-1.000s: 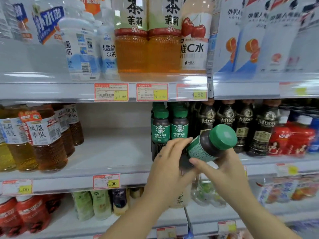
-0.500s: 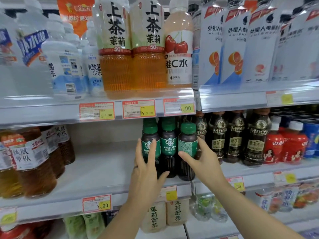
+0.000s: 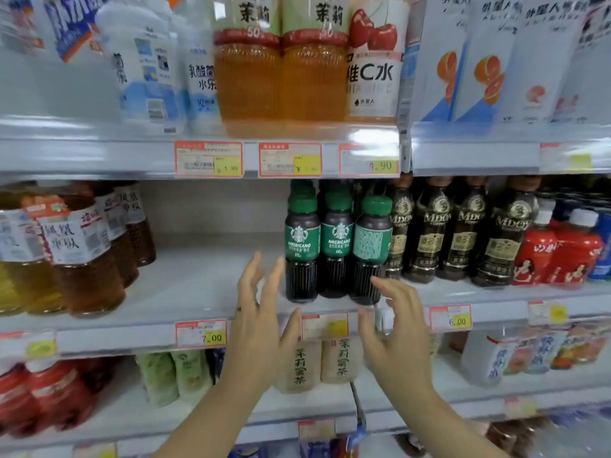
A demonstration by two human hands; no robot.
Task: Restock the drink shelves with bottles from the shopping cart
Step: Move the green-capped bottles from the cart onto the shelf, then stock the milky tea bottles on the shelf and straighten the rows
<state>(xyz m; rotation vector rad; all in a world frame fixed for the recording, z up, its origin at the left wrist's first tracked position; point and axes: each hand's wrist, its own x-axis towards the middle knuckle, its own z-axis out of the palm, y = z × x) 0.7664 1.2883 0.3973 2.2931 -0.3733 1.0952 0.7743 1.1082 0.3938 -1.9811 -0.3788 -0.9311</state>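
Note:
Three dark coffee bottles with green caps stand in a row at the front of the middle shelf [image 3: 185,292]. The rightmost one [image 3: 372,249] has its label turned so that the back faces me; the other two [image 3: 302,242] show the logo. My left hand [image 3: 264,325] hovers just left of and below the row, fingers spread and holding nothing. My right hand [image 3: 390,332] is in front of the shelf edge below the rightmost bottle, fingers relaxed, not touching it. The shopping cart is out of view.
Brown-labelled coffee bottles [image 3: 463,233] and red bottles [image 3: 562,256] stand right of the row. Tea bottles [image 3: 82,256] fill the shelf's left end, with a bare stretch between. Large tea and water bottles [image 3: 281,71] stand on the shelf above; more drinks [image 3: 314,361] below.
One second ago both hands held the green-capped bottle tilted in front of the shelf. It now stands on the shelf, and both hands have let go and drawn back.

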